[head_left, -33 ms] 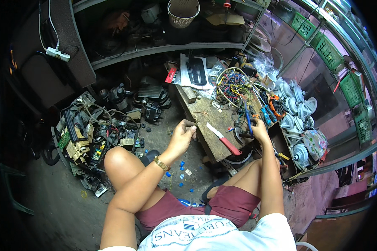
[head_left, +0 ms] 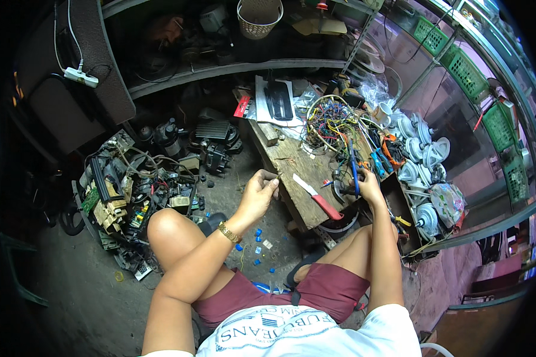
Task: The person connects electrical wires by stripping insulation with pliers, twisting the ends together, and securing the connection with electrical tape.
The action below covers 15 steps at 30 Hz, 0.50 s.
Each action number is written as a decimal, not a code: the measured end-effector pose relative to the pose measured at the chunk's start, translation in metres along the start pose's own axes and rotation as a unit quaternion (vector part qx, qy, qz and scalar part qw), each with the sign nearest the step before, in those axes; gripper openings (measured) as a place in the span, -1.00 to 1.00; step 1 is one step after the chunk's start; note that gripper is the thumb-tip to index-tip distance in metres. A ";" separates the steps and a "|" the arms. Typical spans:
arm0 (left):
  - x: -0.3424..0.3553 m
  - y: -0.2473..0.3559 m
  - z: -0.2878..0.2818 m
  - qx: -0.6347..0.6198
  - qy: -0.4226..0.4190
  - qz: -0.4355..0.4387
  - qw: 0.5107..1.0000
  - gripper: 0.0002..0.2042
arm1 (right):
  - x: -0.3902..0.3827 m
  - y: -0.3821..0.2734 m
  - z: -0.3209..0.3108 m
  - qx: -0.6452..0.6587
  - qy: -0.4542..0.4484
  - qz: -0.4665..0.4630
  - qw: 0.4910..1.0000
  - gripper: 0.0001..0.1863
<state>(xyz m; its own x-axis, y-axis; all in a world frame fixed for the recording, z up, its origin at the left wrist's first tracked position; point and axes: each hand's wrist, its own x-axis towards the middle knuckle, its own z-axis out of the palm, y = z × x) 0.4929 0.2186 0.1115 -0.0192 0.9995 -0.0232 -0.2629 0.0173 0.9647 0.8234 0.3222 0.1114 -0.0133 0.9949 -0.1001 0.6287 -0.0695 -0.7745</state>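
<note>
My left hand [head_left: 260,193] is above the left edge of the wooden bench, thumb and fingertips pinched together. Whatever lies between them is too small to make out. Over the bench's right side, my right hand [head_left: 369,185] is closed on a slim blue-handled tool [head_left: 354,166], its tip pointing away toward a tangle of coloured wires [head_left: 333,124]. The tool's exact kind is unclear. Between my hands a knife [head_left: 321,201] with a red handle and pale blade lies on the wooden bench [head_left: 301,213]. A few copper-coloured strands [head_left: 286,159] rest farther up the boards.
Left of my knee is a heap of circuit boards and electrical scrap [head_left: 116,205]. Motor-like parts [head_left: 217,143] stand behind it. White plastic parts [head_left: 420,149] pile up on the right. Small blue pieces [head_left: 258,239] dot the floor. A shelf [head_left: 220,71] spans the back.
The blue-handled tool has tilted slightly, its far tip shifting a little to the right. My left hand stays in the same place.
</note>
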 end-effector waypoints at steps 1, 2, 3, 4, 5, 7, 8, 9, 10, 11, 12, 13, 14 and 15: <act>-0.001 0.002 -0.001 0.001 0.005 -0.001 1.000 -0.90 | -0.010 0.004 0.005 0.067 0.006 -0.016 0.998 -0.49; -0.001 0.000 -0.002 0.018 0.010 0.014 1.000 -0.91 | -0.019 0.001 0.013 0.134 0.009 -0.035 0.990 -0.45; -0.002 -0.002 -0.003 0.035 0.015 0.029 0.999 -0.91 | -0.034 -0.001 0.022 0.174 0.001 -0.036 0.984 -0.39; -0.002 -0.004 -0.006 0.052 0.022 0.044 0.997 -0.91 | -0.056 -0.020 0.036 0.213 -0.010 -0.038 0.976 -0.32; -0.003 -0.002 -0.005 0.056 0.023 0.039 0.997 -0.91 | -0.076 -0.030 0.049 0.188 -0.009 -0.070 0.980 -0.32; -0.008 0.002 -0.002 0.066 0.020 0.021 0.997 -0.91 | -0.110 -0.057 0.073 0.106 -0.022 -0.136 0.985 -0.29; -0.012 0.002 -0.003 0.072 0.022 0.023 0.997 -0.93 | -0.123 -0.070 0.084 0.051 -0.037 -0.175 0.983 -0.26; -0.014 0.003 -0.002 0.078 0.022 0.027 0.996 -0.95 | -0.131 -0.076 0.095 0.002 -0.020 -0.194 0.981 -0.24; -0.014 0.003 0.000 0.082 0.021 0.031 0.996 -0.96 | -0.137 -0.082 0.102 -0.048 -0.002 -0.213 0.976 -0.22; -0.015 -0.001 -0.001 0.065 0.025 0.039 0.997 -0.98 | -0.140 -0.088 0.108 -0.026 -0.016 -0.196 0.980 -0.25; -0.016 -0.008 -0.003 0.048 0.030 0.047 0.997 -0.98 | -0.140 -0.093 0.115 -0.036 0.001 -0.235 0.971 -0.28; -0.018 -0.009 -0.003 0.031 0.036 0.056 0.997 -0.97 | -0.137 -0.092 0.115 -0.042 -0.011 -0.239 0.970 -0.28; -0.019 -0.009 -0.003 0.026 0.034 0.052 0.998 -0.95 | -0.136 -0.091 0.116 -0.047 -0.023 -0.242 0.969 -0.27; -0.021 -0.010 -0.005 0.022 0.032 0.049 0.998 -0.94 | -0.137 -0.092 0.116 -0.049 -0.018 -0.245 0.968 -0.27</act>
<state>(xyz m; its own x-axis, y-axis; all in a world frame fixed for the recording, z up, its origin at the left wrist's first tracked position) 0.4912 0.1972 0.1013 -0.1056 0.9928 0.0563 -0.2148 -0.0780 0.9735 0.6768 0.1836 0.1236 -0.3540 0.9034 0.2421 0.6107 0.4193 -0.6717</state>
